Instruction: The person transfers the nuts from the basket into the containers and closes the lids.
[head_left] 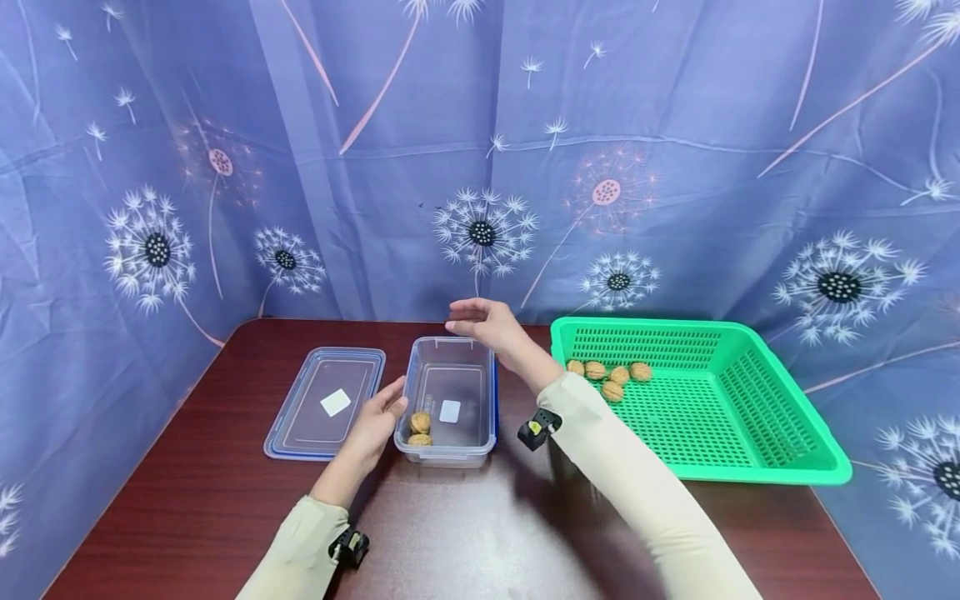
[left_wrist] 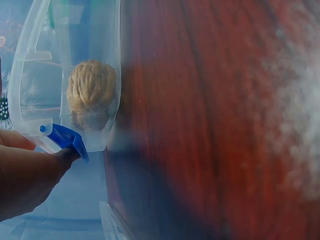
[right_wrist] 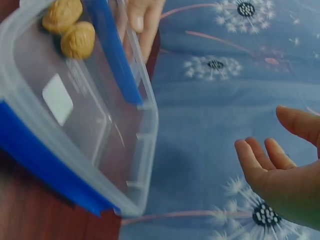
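A clear plastic food container (head_left: 468,375) with blue side latches stands on the table, holding two walnuts (head_left: 420,432) in its near left corner. Against its left side rests my left hand (head_left: 375,421), fingers fairly straight along the outer wall. The left wrist view has the thumb (left_wrist: 30,172) beside a blue latch (left_wrist: 67,137). Above the container's far right corner hovers my right hand (head_left: 491,329), fingers spread apart and nothing between them. In the right wrist view that hand (right_wrist: 285,175) is clear of the rim.
A clear lid (head_left: 311,417) with a blue edge and a white label lies left of the container. To the right is a green plastic basket (head_left: 705,417) with several walnuts (head_left: 612,390) at its left end. A blue dandelion-print curtain (head_left: 390,208) hangs behind the table.
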